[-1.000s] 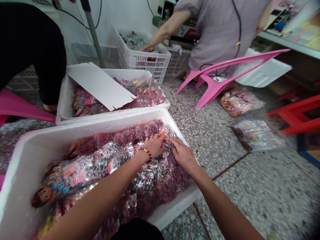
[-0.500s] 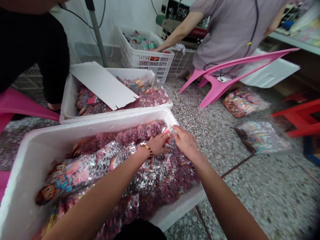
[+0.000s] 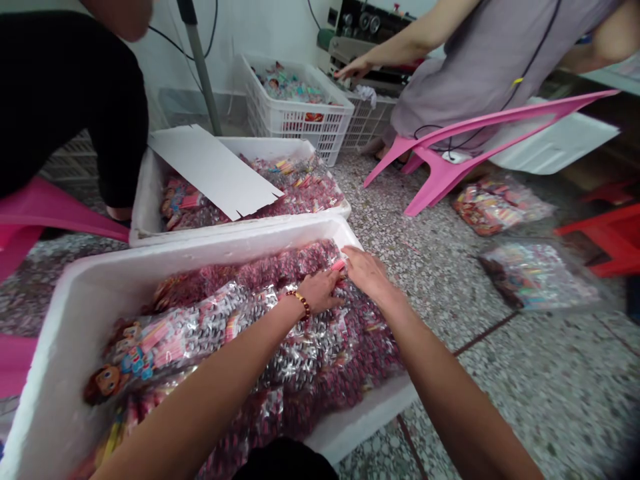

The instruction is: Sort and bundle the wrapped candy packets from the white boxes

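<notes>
A long white foam box (image 3: 75, 313) in front of me is filled with rows of shiny clear packets (image 3: 300, 353) with pink contents. Flat on the packets near the far right corner, my left hand (image 3: 320, 291), with a beaded bracelet (image 3: 299, 301) on the wrist, has its fingers stretched and thumb apart. My right hand (image 3: 367, 272) reaches over the box's right rim, fingers extended toward the same spot. Between the two sets of fingertips shows a small pink packet piece (image 3: 339, 265). At the left end lie packets printed with a cartoon doll figure (image 3: 107, 381).
Behind stands a second foam box (image 3: 240, 227) with a white board (image 3: 215, 170) across it. A white plastic crate (image 3: 315, 123) is farther back. At right, a person (image 3: 480, 73) sits on a pink chair (image 3: 440, 173). Filled bags (image 3: 540, 273) lie on the speckled floor.
My hands stay at the same corner of the box, the right fingers slightly closer to the pink piece. The person at right has lifted a hand out of the crate. The view has shifted slightly.
</notes>
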The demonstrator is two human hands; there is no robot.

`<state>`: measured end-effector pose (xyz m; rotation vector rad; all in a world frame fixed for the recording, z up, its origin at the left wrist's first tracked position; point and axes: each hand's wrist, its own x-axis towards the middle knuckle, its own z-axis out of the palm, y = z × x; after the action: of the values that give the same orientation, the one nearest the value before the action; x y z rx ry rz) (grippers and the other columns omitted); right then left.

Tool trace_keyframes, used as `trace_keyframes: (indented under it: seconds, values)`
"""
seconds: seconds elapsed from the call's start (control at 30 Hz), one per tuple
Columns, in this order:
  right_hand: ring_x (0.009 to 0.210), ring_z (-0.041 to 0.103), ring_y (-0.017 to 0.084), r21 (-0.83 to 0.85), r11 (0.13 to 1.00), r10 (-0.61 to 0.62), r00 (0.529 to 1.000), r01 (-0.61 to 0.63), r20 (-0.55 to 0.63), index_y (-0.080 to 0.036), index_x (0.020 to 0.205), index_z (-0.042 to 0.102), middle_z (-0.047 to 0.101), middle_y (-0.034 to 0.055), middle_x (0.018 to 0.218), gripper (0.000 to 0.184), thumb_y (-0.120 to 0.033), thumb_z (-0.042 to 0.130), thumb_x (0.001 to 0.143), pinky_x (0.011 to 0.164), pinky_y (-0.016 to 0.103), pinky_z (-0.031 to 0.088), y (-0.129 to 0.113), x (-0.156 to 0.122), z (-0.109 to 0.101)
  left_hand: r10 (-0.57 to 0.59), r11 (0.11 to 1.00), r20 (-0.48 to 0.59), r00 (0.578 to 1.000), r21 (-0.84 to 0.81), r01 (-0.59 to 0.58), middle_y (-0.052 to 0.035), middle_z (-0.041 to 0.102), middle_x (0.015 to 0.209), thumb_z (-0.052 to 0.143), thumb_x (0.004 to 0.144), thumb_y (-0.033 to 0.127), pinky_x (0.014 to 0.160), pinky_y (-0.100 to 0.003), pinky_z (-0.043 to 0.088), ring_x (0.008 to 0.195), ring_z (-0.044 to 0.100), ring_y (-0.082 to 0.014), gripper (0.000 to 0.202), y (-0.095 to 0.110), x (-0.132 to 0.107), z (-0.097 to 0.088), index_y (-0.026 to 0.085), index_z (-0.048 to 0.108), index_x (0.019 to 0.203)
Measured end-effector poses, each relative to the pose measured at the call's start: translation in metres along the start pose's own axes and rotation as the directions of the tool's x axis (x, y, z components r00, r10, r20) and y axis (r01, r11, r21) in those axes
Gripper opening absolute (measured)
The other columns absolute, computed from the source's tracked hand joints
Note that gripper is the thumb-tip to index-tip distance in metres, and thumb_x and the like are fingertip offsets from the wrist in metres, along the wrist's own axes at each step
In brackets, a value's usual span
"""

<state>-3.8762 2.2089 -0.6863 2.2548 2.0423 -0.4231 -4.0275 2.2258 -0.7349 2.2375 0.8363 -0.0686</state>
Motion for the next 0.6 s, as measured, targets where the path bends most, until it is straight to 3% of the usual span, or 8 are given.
trace_keyframes:
  seconds: [0.1,0.2,0.37,0.47,0.6]
  values:
    - [0.109,0.067,0.026,-0.111,0.991,0.091,0.982,-0.074,0.165,-0.014,0.117,0.067,0.070,0.0169,0.116,0.037,-0.017,0.038,0.094,0.089,0.033,0.048,-0.004,0.001,0.000,-0.013,1.000,-0.009,1.000,-0.016,0.013,-0.0141,0.046,0.148,0.062,0.085,0.044,0.106,-0.050,0.043,0.134,0.046,-0.0304,0.069,-0.001,0.001,0.003,0.020,0.034,0.143]
    - [0.105,0.068,0.028,-0.140,0.988,0.098,0.973,-0.069,0.209,-0.015,0.109,0.070,0.071,0.0176,0.110,0.037,-0.018,0.036,0.096,0.085,0.033,0.049,-0.002,-0.002,0.000,-0.013,0.999,-0.012,1.000,-0.037,0.012,-0.0148,0.045,0.150,0.061,0.085,0.045,0.108,-0.051,0.041,0.136,0.045,-0.0301,0.076,-0.004,0.002,0.007,0.018,0.026,0.147]
    - [0.104,0.067,0.024,-0.091,0.996,0.017,0.998,-0.012,0.053,-0.016,0.116,0.065,0.069,0.0140,0.115,0.034,-0.019,0.038,0.097,0.085,0.030,0.048,-0.001,-0.002,0.005,-0.021,1.000,-0.056,0.998,0.019,0.022,-0.0160,0.039,0.155,0.062,0.084,0.047,0.109,-0.050,0.042,0.139,0.042,-0.0306,0.075,-0.004,0.004,0.010,0.017,0.030,0.146]
    - [0.104,0.067,0.022,-0.055,0.998,-0.018,0.999,0.016,-0.040,-0.019,0.120,0.063,0.066,0.0116,0.125,0.032,-0.021,0.042,0.096,0.085,0.028,0.048,-0.005,0.000,0.007,-0.024,0.994,-0.086,0.996,0.107,0.033,-0.0155,0.046,0.149,0.062,0.086,0.047,0.107,-0.052,0.042,0.135,0.047,-0.0315,0.067,0.002,0.002,0.008,0.019,0.038,0.142]
    - [0.103,0.067,0.021,-0.026,0.999,-0.029,0.998,0.028,-0.058,-0.021,0.118,0.065,0.069,0.0094,0.118,0.033,-0.019,0.041,0.095,0.086,0.027,0.048,-0.017,0.010,0.005,-0.049,0.981,-0.164,0.985,0.175,0.078,-0.0153,0.057,0.138,0.057,0.090,0.047,0.109,-0.053,0.038,0.129,0.052,-0.0310,0.052,0.016,-0.009,0.002,0.019,0.049,0.133]
